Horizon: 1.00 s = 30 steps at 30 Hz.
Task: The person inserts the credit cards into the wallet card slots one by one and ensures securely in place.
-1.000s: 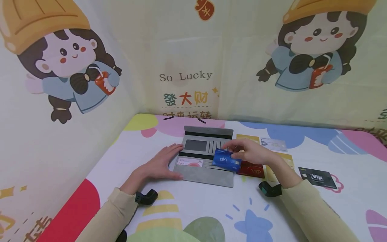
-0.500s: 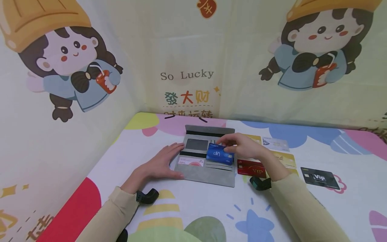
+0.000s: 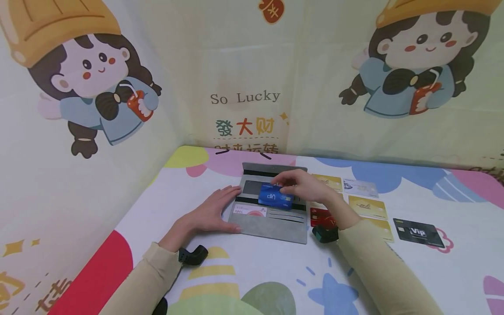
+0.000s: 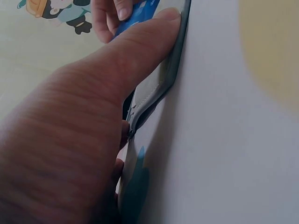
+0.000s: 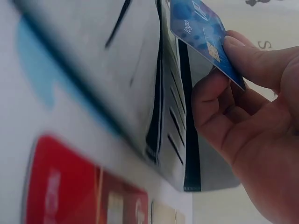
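Note:
An open grey wallet [image 3: 271, 229] lies flat on the table, with a pink-and-white card [image 3: 250, 211] in a lower-left pocket. My left hand [image 3: 206, 213] rests along the wallet's left side, fingers spread. In the left wrist view, its thumb [image 4: 145, 44] presses on the wallet's edge. Between thumb and fingers, my right hand [image 3: 311, 189] pinches a blue VIP card [image 3: 274, 197] by its right end. That card is tilted above the middle of the wallet, covering part of the dark window and the upper slots. The right wrist view shows its chip near my thumb [image 5: 243, 51].
Right of the wallet lie a red card [image 3: 320, 216], several gold cards [image 3: 368, 207] and a silver card [image 3: 360, 188]. A black VIP card [image 3: 418, 232] lies farther right. A printed cloth wall [image 3: 244, 57] stands behind the table.
My right hand has carried the blue card leftward and slightly up, from the lower-right slots to over the wallet's middle. My left hand stays in place.

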Each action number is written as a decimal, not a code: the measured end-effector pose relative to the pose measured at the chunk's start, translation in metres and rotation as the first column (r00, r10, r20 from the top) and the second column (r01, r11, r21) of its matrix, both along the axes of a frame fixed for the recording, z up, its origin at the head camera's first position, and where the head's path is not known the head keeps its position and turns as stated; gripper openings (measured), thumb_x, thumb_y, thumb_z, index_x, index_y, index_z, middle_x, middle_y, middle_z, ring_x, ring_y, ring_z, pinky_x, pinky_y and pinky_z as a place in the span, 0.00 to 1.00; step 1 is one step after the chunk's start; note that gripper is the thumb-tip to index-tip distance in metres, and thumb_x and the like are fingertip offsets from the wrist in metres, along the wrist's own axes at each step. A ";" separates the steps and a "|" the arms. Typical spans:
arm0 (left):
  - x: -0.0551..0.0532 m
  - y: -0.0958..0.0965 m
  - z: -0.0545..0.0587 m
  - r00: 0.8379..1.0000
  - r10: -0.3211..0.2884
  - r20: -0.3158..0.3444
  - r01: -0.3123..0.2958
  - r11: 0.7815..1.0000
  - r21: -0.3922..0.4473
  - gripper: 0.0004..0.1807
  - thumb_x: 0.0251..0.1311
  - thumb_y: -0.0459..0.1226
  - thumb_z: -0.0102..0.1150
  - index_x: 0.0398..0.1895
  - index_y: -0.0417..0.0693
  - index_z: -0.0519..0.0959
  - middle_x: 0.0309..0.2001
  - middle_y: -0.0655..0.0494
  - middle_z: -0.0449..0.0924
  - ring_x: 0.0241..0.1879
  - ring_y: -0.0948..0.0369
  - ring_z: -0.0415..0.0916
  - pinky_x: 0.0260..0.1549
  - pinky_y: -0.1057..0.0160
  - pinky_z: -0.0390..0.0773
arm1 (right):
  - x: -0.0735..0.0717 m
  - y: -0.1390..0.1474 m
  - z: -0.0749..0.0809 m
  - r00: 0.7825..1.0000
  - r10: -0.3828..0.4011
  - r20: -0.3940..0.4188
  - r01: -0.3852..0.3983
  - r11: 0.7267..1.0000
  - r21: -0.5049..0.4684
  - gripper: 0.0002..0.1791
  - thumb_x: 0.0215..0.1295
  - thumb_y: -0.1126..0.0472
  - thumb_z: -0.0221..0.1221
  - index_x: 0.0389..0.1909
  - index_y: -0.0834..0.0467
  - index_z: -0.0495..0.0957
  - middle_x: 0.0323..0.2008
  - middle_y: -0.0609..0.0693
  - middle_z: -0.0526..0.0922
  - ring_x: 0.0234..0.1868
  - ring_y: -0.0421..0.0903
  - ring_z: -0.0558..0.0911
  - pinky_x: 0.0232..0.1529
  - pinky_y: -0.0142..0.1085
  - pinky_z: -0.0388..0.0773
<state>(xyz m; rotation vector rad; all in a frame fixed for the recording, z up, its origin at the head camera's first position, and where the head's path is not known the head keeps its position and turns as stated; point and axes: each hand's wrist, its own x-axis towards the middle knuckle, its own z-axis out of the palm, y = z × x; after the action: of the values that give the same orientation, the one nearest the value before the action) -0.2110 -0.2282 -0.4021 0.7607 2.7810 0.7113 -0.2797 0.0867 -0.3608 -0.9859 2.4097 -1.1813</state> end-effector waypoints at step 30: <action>0.002 0.000 0.004 1.000 0.010 0.027 -0.011 1.000 0.025 0.61 0.47 0.63 0.71 0.81 0.49 0.53 0.80 0.50 0.49 0.78 0.48 0.40 0.73 0.39 0.43 | -0.005 -0.059 -0.006 1.000 -0.001 0.007 0.001 0.999 0.049 0.15 0.72 0.69 0.58 0.56 0.57 0.82 0.48 0.49 0.83 0.45 0.49 0.77 0.55 0.43 0.77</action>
<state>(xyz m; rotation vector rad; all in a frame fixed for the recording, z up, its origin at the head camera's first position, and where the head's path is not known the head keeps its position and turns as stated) -0.2093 -0.2285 -0.3981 0.7360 2.7590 0.7541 -0.2852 0.0281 -0.3664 -0.9646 2.4217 -1.1190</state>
